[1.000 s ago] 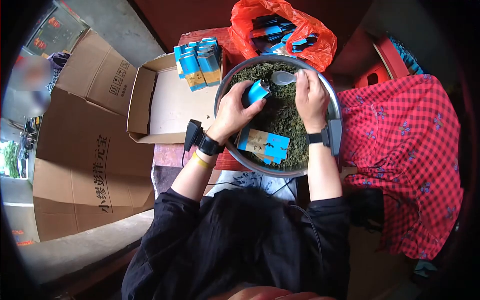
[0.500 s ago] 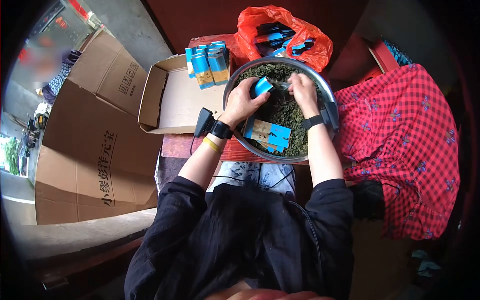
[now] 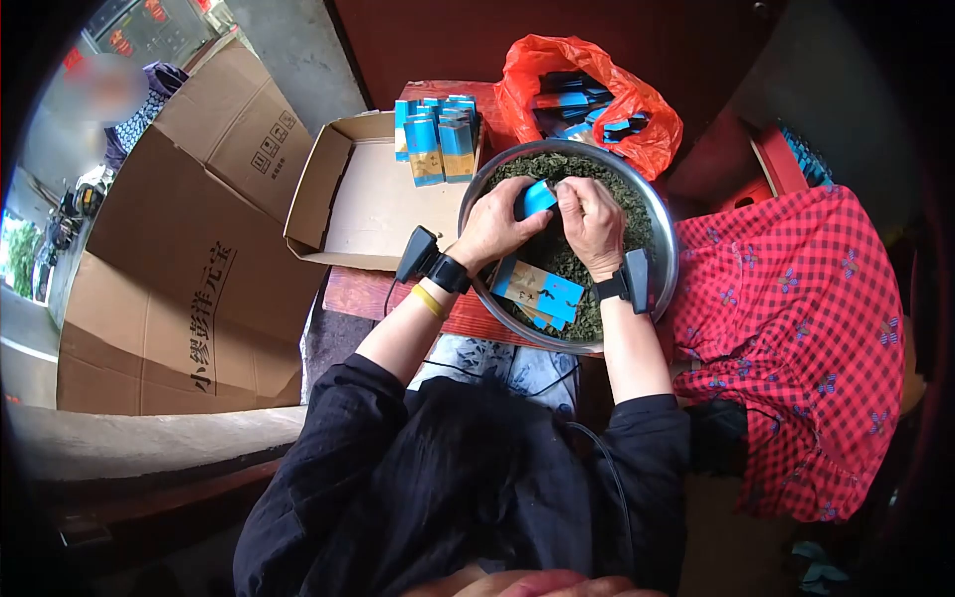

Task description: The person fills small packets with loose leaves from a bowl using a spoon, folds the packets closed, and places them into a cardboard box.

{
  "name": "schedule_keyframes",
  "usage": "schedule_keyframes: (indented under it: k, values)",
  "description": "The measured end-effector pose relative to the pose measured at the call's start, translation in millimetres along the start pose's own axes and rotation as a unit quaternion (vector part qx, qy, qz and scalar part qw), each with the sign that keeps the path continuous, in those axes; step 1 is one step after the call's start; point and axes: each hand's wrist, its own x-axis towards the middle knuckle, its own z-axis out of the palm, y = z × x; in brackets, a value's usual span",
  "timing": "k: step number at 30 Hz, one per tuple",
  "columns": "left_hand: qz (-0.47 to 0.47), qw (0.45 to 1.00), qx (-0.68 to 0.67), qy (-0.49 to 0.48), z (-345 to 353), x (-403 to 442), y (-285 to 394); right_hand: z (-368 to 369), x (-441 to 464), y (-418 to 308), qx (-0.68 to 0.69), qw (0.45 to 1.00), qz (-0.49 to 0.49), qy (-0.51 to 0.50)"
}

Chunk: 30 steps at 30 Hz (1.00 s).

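In the head view, my left hand [image 3: 497, 227] is closed round a small blue packet [image 3: 538, 198], tilted with its end toward the right. My right hand [image 3: 594, 221] is at that end, fingers pinched together; whatever they hold is hidden. Both hands are above a round metal basin [image 3: 665, 214] of dried green leaves [image 3: 637, 189] that look like tea. Several flat blue-and-tan packets [image 3: 542, 289] lie on the leaves below my left hand, with a few leaf bits on top.
A shallow cardboard box [image 3: 368, 224] on the red wooden table [image 3: 383, 296] holds upright blue-and-tan packets [image 3: 426, 149]. Behind the basin stands an orange plastic bag [image 3: 652, 149] of more packets. A large carton [image 3: 149, 289] is at left, a red checked cloth [image 3: 796, 338] at right. A person [image 3: 144, 104] is far left.
My right hand has closed in on the packet's end and turned. The shiny piece seen between them before is now hidden. The whole view has shifted slightly.
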Motion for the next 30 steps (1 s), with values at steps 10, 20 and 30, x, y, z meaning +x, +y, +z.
schedule_keyframes:
  k: [10, 20, 30]
  values:
    - [0.002, 1.0, 0.003, 0.027, -1.0, 0.4, 1.2, -17.4, -2.3, 42.4, -0.193, 0.954, 0.226, -0.035]
    - [0.018, 0.999, 0.01, 0.043, -0.8, -3.8, 2.8, -3.8, -10.5, 57.9, -0.105, 0.934, 0.333, -0.078]
    - [0.011, 1.0, 0.02, 0.016, -2.1, -3.8, 4.4, -5.4, -1.9, 16.7, 0.119, 0.975, 0.184, -0.029]
